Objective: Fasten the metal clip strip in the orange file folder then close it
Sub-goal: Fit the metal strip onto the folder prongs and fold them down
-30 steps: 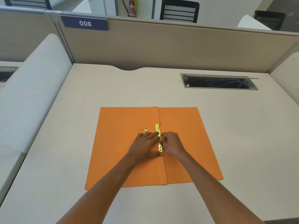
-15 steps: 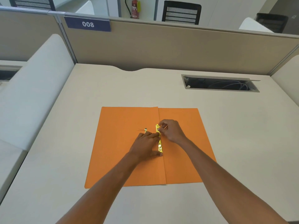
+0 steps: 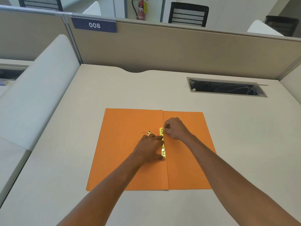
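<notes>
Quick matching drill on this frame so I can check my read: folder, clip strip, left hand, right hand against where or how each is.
Things:
1. orange file folder
2. metal clip strip
3. left hand
4. right hand

States:
A. pinching at the strip's far end
B. lying open flat on the desk
C. along the centre fold
D. pressing down beside the strip's near end

Pairs: 1-B, 2-C, 3-D, 4-A
</notes>
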The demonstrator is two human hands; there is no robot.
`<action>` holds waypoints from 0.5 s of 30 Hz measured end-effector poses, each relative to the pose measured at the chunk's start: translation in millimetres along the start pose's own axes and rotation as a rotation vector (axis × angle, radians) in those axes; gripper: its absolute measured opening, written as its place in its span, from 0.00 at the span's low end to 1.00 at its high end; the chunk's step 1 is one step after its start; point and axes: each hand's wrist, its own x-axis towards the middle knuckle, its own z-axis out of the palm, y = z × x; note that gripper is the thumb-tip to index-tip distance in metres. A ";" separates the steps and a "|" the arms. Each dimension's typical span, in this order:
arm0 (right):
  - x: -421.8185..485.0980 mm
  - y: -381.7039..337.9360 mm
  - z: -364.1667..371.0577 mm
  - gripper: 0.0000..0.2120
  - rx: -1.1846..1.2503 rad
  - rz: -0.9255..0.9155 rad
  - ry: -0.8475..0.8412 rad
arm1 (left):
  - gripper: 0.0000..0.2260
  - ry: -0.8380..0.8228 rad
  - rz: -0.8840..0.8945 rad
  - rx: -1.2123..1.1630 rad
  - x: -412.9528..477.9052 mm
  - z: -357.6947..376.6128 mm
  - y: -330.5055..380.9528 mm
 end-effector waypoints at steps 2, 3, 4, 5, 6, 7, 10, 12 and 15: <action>4.9 0.4 0.3 0.04 -0.021 0.006 -0.022 | 0.29 -0.010 -0.002 0.012 1.8 -1.6 1.3; 7.2 0.4 0.3 0.03 -0.033 0.010 -0.032 | 0.29 -0.018 -0.004 0.017 2.7 -2.4 2.3; 9.8 0.0 1.0 0.02 -0.046 0.011 -0.042 | 0.28 -0.028 -0.007 0.020 3.5 -3.2 2.8; 11.8 -1.0 1.7 0.02 -0.062 0.009 -0.049 | 0.28 -0.035 -0.010 0.023 4.1 -4.1 3.4; 13.4 -2.4 2.9 0.02 -0.078 0.002 -0.053 | 0.28 -0.039 -0.011 0.024 4.7 -4.8 3.8; 14.6 -3.5 4.7 0.02 -0.095 -0.009 -0.054 | 0.27 -0.041 -0.012 0.022 5.0 -5.1 3.8; 15.2 -5.2 10.3 0.04 -0.174 -0.068 -0.040 | 0.28 -0.041 -0.015 0.013 4.5 -5.5 3.5; 15.0 -4.2 11.3 0.05 -0.245 -0.131 -0.038 | 0.28 -0.040 -0.015 0.014 3.9 -4.7 3.7; 16.0 -2.8 8.8 0.04 -0.343 -0.229 -0.052 | 0.28 -0.039 -0.020 0.018 3.7 -4.3 4.2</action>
